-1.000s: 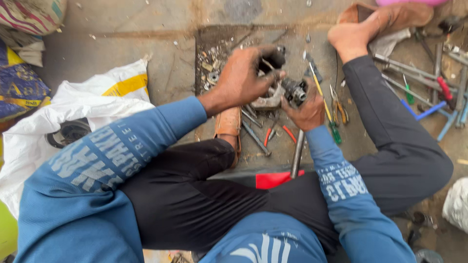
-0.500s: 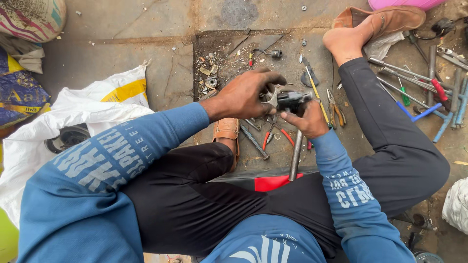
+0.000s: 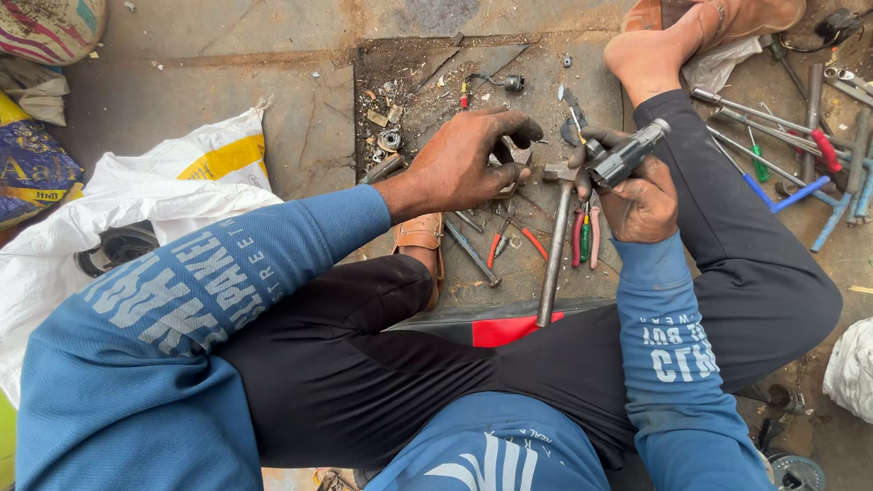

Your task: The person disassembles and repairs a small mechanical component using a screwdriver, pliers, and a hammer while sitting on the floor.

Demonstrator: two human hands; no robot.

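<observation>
Seated worker viewed from above, legs spread around a dark, stained stone slab (image 3: 546,73) set in the floor. The right hand (image 3: 641,195) is clamped around a dark grey cylindrical metal part (image 3: 626,156), held raised above the slab with its far end pointing right and away. The left hand (image 3: 468,162) hovers palm-down just left of it, fingers curled and loosely spread over small scattered metal bits; whether it grips anything cannot be told. Between the two hands lies a steel hammer with a long metal handle (image 3: 553,245), head far, handle running near. Just right of the handle rest red-handled pliers (image 3: 584,238); left of it, a second red-handled tool (image 3: 509,241). Long steel rods and blue-handled tools (image 3: 782,155) lie on the floor at far right. A white plastic sack (image 3: 136,195) lies at left.
</observation>
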